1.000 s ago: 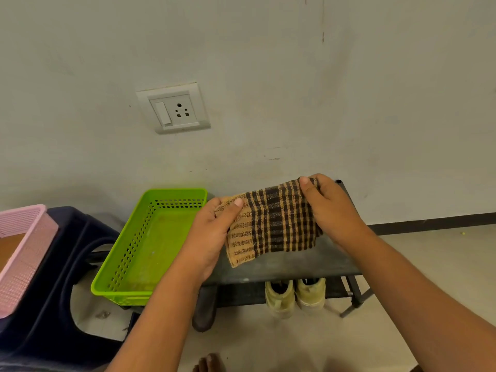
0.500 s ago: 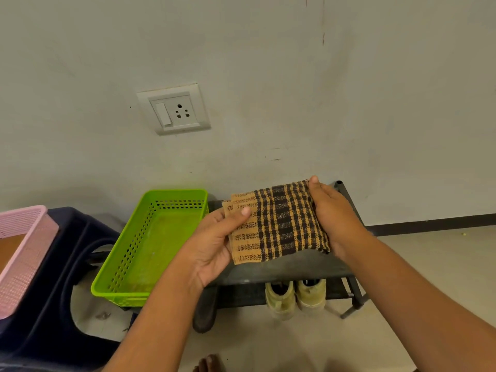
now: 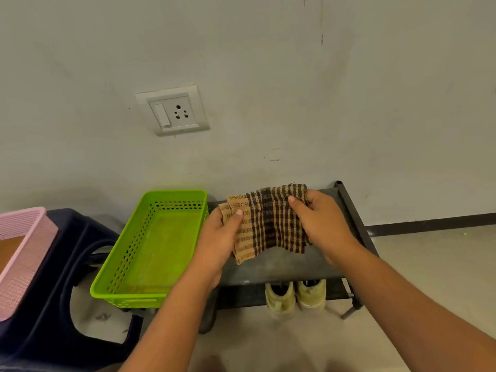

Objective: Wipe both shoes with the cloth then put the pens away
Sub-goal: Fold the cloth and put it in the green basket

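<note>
Together both hands, left [image 3: 217,237] and right [image 3: 320,224], grip cloth [image 3: 268,221].

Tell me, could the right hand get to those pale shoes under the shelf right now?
Probably yes. The shoes sit on the lower tier, ends poking out at its open front, nothing before them. The right hand, gripping the cloth with the left hand, would only need to drop down.

Single head cam (wide-angle), looks fwd & down, near the low rack [image 3: 281,267] against wall [image 3: 295,76].
</note>
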